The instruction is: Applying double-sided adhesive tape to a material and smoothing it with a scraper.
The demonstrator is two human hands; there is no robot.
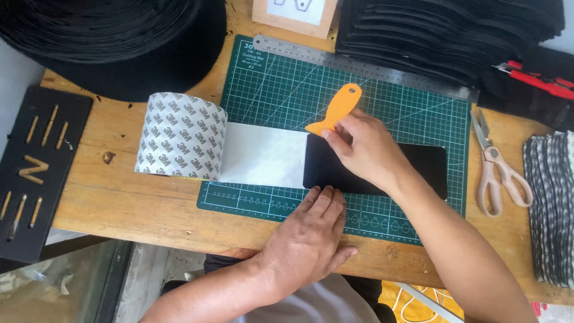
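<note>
Nearest to me, my left hand [308,236] lies flat, fingers spread open, pressing the near edge of the black rectangular sheet [382,167] so it cannot slide on the green cutting mat [269,90]. My right hand [365,149] pinches the orange plastic scraper [335,110], its wide edge touching the sheet's left end, where the white tape strip [263,155] meets it. This strip runs from the patterned roll [179,136], lying on its side just beside the mat. No container is visible; scissors [496,167] rest to the right.
</note>
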